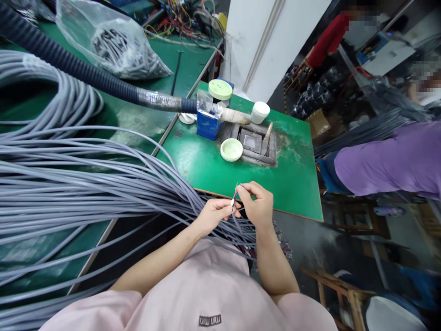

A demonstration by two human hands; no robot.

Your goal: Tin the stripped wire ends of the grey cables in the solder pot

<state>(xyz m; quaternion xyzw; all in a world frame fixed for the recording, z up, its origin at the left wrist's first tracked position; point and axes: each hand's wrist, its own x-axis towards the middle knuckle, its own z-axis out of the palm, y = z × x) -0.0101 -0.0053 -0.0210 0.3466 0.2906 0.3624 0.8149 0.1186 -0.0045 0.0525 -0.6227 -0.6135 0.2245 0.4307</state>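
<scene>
My left hand (217,214) pinches the end of a grey cable (237,222), where thin coloured wires come out of the sheath. From the right, my right hand (255,200) closes thumb and finger on the tips of those wires (236,195). Both hands are in front of my chest, just off the near edge of the green table (292,184). Many more grey cables (138,179) run in from the left and pass beneath my hands, their stripped ends (250,252) hanging by my lap.
On the table stand a solder pot (253,140), a pale green dish (231,150), a white jar (260,112) and a blue box (207,126). A dark ribbed hose (103,82) crosses from the left. Coiled cable (69,99) lies left; a person in purple (386,158) is at right.
</scene>
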